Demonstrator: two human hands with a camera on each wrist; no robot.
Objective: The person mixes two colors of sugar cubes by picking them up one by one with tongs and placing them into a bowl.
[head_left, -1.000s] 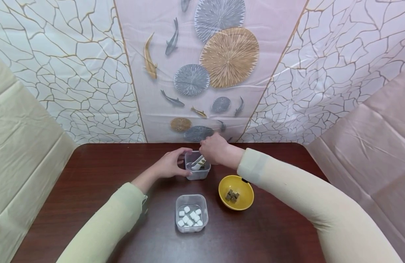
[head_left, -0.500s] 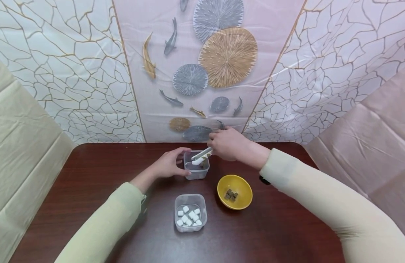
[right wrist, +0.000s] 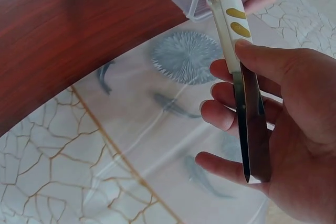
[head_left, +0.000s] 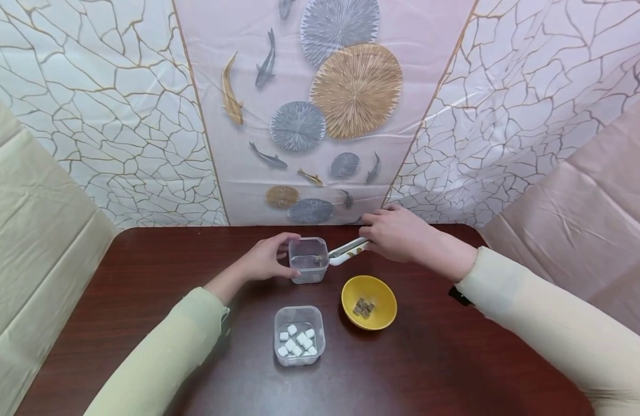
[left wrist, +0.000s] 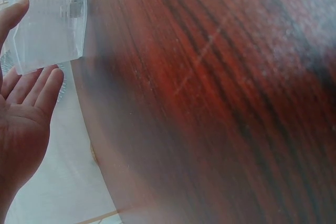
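Observation:
My left hand (head_left: pixel 264 257) steadies a clear plastic container (head_left: pixel 308 276), thumb on the near side and fingers on the far side. A small brown cube (head_left: pixel 318 259) shows inside it at the right. In my right hand (head_left: pixel 398 234) I grip tongs (right wrist: pixel 242 82) with white, gold-patterned ends and metal arms. The tong tips are pressed together just right of the container's rim; I cannot tell whether something small is between them. A yellow bowl (head_left: pixel 386 300) with several brown cubes (head_left: pixel 364 308) stands below the tongs in the head view.
A second clear container (head_left: pixel 299 313) holding several white cubes (head_left: pixel 297 342) stands at the front of the dark wooden table (head_left: pixel 429 346). A patterned cloth backdrop (head_left: pixel 143 115) rises behind the table's far edge.
My right hand has moved right, drawing the tongs up out of the far container and past its right rim. My left hand has stayed on the container.

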